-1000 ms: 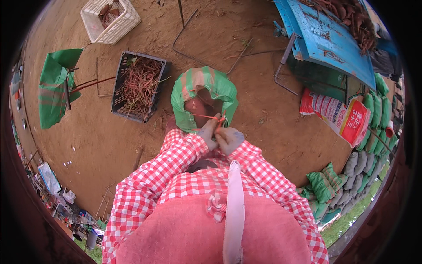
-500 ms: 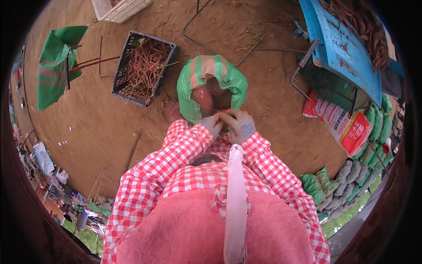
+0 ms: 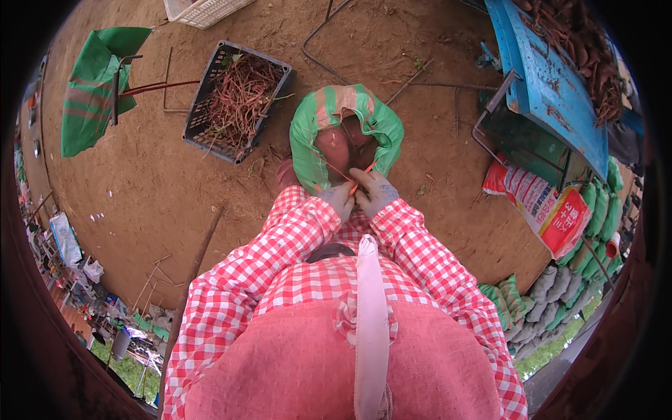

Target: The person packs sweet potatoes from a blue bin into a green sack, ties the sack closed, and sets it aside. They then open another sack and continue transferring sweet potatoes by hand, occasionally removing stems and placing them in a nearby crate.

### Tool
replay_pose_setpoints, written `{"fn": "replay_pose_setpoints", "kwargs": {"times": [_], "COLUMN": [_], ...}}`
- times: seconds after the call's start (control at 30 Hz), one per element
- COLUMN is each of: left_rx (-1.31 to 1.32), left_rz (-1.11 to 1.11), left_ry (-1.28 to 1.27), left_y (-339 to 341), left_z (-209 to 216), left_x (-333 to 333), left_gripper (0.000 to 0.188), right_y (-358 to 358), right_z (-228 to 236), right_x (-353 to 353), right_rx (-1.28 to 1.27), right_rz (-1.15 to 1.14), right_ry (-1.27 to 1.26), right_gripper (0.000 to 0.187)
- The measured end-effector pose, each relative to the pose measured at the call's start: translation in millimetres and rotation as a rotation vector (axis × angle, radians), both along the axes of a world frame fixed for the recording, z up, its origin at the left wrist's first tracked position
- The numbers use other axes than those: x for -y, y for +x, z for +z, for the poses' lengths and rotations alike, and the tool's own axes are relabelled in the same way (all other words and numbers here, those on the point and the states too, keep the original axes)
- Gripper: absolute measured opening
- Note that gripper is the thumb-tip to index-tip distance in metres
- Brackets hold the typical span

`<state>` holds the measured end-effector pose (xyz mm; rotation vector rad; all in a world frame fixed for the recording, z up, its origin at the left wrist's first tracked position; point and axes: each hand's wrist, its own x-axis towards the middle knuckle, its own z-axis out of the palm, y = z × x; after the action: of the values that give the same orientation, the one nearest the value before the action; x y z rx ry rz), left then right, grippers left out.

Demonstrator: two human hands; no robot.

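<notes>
A green woven sack (image 3: 306, 133) with pinkish stripes stands with its mouth open on the soil in front of me. Large reddish sweet potatoes (image 3: 332, 145) show inside it. At its near rim, my gloved left hand (image 3: 339, 200) and my gloved right hand (image 3: 376, 192) are close together, fingers closed on a thin orange string (image 3: 370, 166). Strands of it run from my fingers toward the rim of the sack. How the string passes between the fingertips is too small to make out.
A black crate (image 3: 192, 129) of thin reddish roots lies left of the sack. A green sack hangs on a metal frame (image 3: 117, 91) farther left. A blue metal trough (image 3: 546, 84) with sweet potatoes stands at right, beside red-white bags (image 3: 535, 199) and stacked filled sacks (image 3: 556, 283).
My hands have tilted apart slightly at the fingertips, and more of the orange string shows between them and the sack. The whole view has shifted a little.
</notes>
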<state>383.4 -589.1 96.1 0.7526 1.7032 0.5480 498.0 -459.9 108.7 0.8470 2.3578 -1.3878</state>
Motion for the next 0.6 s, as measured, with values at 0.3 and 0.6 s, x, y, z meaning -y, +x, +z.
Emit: {"fn": "replay_pose_setpoints", "kwargs": {"times": [0.3,0.6], "left_rx": [-0.357,0.260], "left_rz": [-0.319,0.340], "left_ry": [0.304,0.011], "left_y": [-48.7,-12.4], "left_z": [30.4,29.8], "left_x": [-14.0,-5.2], "left_gripper": [0.024,0.027], "right_y": [-0.6,-17.4], "right_z": [18.3,-10.5], "right_x": [-12.2,12.1], "right_rx": [-0.024,0.123], "right_rz": [-0.074,-0.480], "right_ry": [-0.063,-0.786], "right_gripper": [0.020,0.046]}}
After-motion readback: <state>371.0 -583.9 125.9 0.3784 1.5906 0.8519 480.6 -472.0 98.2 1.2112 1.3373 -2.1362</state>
